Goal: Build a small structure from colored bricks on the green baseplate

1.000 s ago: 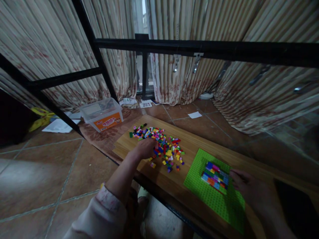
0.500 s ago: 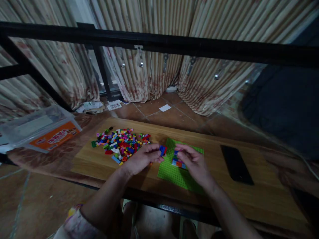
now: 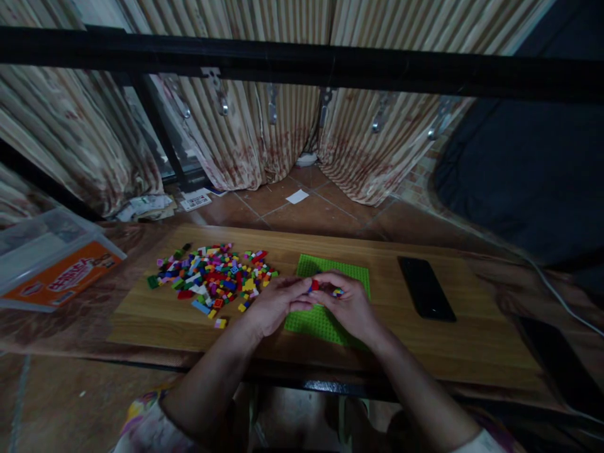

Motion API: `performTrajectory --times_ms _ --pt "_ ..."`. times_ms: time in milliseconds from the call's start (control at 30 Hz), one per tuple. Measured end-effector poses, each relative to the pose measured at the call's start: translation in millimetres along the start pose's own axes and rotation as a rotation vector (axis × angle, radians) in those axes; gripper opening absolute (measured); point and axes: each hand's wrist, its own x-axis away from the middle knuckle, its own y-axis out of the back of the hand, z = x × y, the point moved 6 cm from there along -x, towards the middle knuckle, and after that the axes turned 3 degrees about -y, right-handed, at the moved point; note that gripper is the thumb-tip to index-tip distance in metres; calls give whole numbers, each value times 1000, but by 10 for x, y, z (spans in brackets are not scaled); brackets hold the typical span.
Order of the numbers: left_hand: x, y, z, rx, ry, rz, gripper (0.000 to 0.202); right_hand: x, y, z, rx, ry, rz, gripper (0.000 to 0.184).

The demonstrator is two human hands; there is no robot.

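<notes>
Both hands meet over the green baseplate (image 3: 348, 275) on the wooden board (image 3: 151, 318). My left hand (image 3: 276, 302) is closed, pinching a small blue and red brick (image 3: 313, 286) at its fingertips. My right hand (image 3: 346, 302) is curled over the patch of coloured bricks (image 3: 336, 292) built on the plate, fingers pressed on them and touching the left hand's brick. Most of that patch is hidden under my fingers. A pile of loose coloured bricks (image 3: 212, 277) lies on the board left of the plate.
A black phone (image 3: 426, 287) lies on the board to the right of the plate. A clear plastic box with an orange label (image 3: 51, 264) stands at the far left. A black metal bar (image 3: 302, 63) crosses overhead; curtains hang behind. A cable (image 3: 557, 302) runs at the right.
My left hand left the brick pile carrying a blue and red brick and came to the baseplate. My right hand moved onto the built patch. The view swung right.
</notes>
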Motion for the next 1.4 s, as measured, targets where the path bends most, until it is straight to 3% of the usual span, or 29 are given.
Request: performTrajectory --times_ms 133,433,633,900,1033,1100,1167,1267,1400 --pt "-3 -1 25 16 17 22 26 24 -41 56 55 45 21 12" --pt "-7 22 49 47 -12 17 27 79 -53 -36 -36 42 -108 11" --pt "17 26 27 116 -12 18 21 63 -36 -206 -266 -120 -149 19" --pt "12 -26 78 251 136 34 24 21 -27 -310 -631 -309 -146 27" --pt "20 1 62 253 149 -11 26 -49 315 -362 -503 -300 -283 29" --pt "13 62 40 207 106 -90 22 -71 562 -412 -343 -269 -391 27" --pt "-5 131 18 128 46 -176 18 -80 703 -479 -193 -276 -401 24" --pt "-57 201 15 -78 -29 -246 17 -70 677 -567 -25 -295 -292 19" --pt "-132 235 10 -556 -158 -259 22 -43 416 -578 191 -246 -109 16"
